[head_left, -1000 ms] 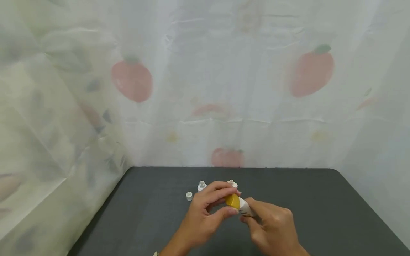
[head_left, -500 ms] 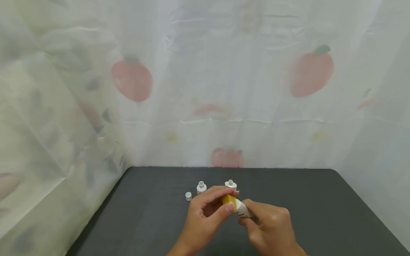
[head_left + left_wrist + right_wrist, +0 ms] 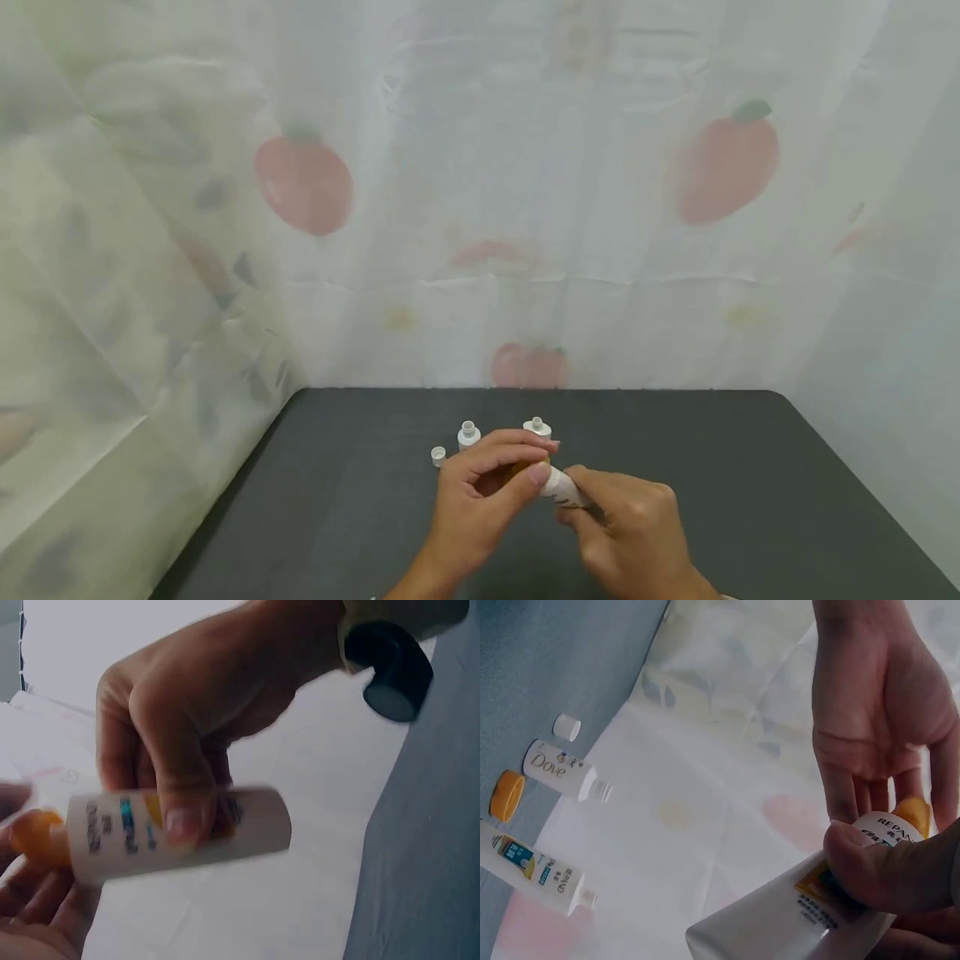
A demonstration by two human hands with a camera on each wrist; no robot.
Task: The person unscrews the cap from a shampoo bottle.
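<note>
From the head view, your left hand (image 3: 480, 500) curls its fingers and thumb around the yellow cap (image 3: 534, 468) of a small white tube (image 3: 562, 490), while your right hand (image 3: 637, 533) grips the tube's body; both are held just above the dark table (image 3: 750, 483), near its middle. Behind your hands stand two uncapped tubes (image 3: 468, 434), with a loose white cap (image 3: 438, 455) just beside the left one. From the left wrist view, your right thumb and fingers pinch the tube (image 3: 180, 829) round its middle, and the cap (image 3: 41, 836) sits among your left fingertips. The picture is blurred, so how far the cap is seated cannot be told. From the right wrist view, your right thumb presses the tube (image 3: 802, 907) firmly, your left hand (image 3: 881, 727) closes on the cap (image 3: 911, 814), and a second yellow cap (image 3: 506, 795) lies on the table by the two open tubes (image 3: 559, 771). Squeezing the soft body this hard while the cap is loose could push cream out; a slipped cap could roll off among the others.
</note>
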